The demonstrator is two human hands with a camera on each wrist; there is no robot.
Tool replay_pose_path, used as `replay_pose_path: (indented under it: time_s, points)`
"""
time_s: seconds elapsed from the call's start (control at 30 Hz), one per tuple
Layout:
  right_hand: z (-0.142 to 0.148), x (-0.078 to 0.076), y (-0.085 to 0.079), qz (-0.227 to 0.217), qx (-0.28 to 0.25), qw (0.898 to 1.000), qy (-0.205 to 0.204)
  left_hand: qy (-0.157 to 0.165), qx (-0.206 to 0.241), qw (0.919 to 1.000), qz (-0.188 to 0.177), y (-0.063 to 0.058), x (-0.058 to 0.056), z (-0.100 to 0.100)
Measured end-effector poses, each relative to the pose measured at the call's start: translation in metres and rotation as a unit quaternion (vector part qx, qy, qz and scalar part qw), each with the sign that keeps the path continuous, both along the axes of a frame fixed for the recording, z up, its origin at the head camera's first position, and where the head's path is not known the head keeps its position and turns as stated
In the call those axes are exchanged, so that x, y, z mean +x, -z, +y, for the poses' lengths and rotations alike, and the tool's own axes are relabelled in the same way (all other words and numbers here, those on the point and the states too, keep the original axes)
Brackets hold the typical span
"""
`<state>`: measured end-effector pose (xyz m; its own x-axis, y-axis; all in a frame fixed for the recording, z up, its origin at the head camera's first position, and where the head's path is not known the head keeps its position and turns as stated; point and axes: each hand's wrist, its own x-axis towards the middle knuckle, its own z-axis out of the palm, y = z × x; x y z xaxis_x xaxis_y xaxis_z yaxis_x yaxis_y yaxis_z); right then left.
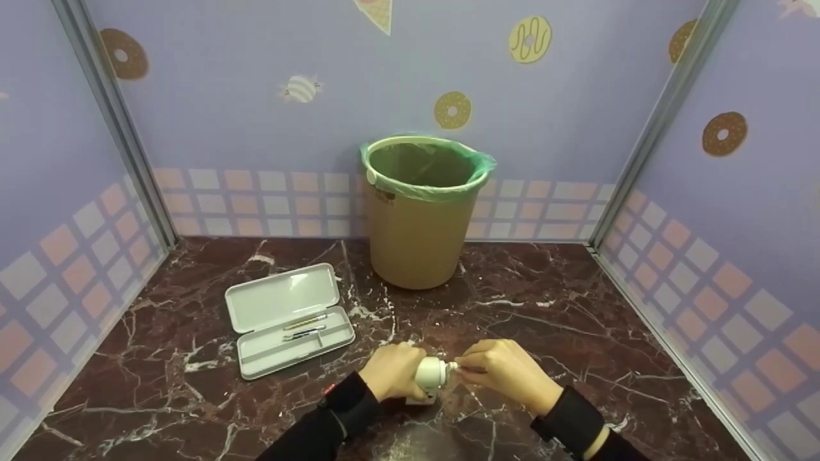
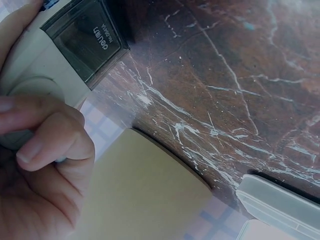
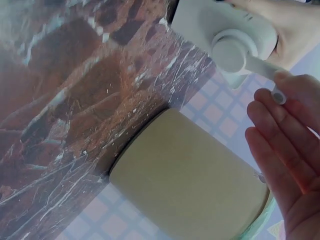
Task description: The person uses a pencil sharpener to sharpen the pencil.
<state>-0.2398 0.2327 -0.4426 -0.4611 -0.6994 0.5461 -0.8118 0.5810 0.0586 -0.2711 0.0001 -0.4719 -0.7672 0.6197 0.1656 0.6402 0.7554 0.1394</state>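
Note:
A white crank pencil sharpener [image 1: 430, 372] is on the dark marble surface near the front. My left hand [image 1: 394, 370] grips its body from the left side. Its dark see-through shavings drawer [image 2: 92, 42] carries printed lettering in the left wrist view. On the right, my right hand [image 1: 506, 371] pinches the end of the crank handle [image 3: 262, 68] between thumb and fingers. In the right wrist view the round crank hub [image 3: 230, 54] faces the camera, and the other fingers extend below the handle.
An open white pencil case [image 1: 282, 298] lies to the left, with several slim pencils or brushes [image 1: 304, 333] in its tray. At the back stands a tan bin [image 1: 416, 243] lined with a green bag [image 1: 482, 168]. Patterned walls [image 1: 224, 128] enclose the surface at back and sides.

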Motion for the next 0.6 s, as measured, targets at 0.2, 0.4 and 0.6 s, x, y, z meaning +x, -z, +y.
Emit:
replay_pose_path:
  time_s: [0.2, 0.4, 0.6]
  points:
    - [-0.0017, -0.004, -0.0031, 0.008, 0.023, 0.999, 0.028, 0.005, 0.008, 0.9999, 0.007, 0.0014, -0.0011, -0.0003]
    - [-0.0043, -0.0065, -0.0026, 0.029, 0.025, 0.998, 0.045, 0.009, 0.021, 0.9997, 0.005, 0.0033, -0.003, -0.0008]
    - [-0.0071, -0.0086, -0.0012, 0.034, 0.028, 0.997, 0.057, 0.008, 0.022, 0.9997, -0.008, 0.0033, -0.0035, -0.0008]
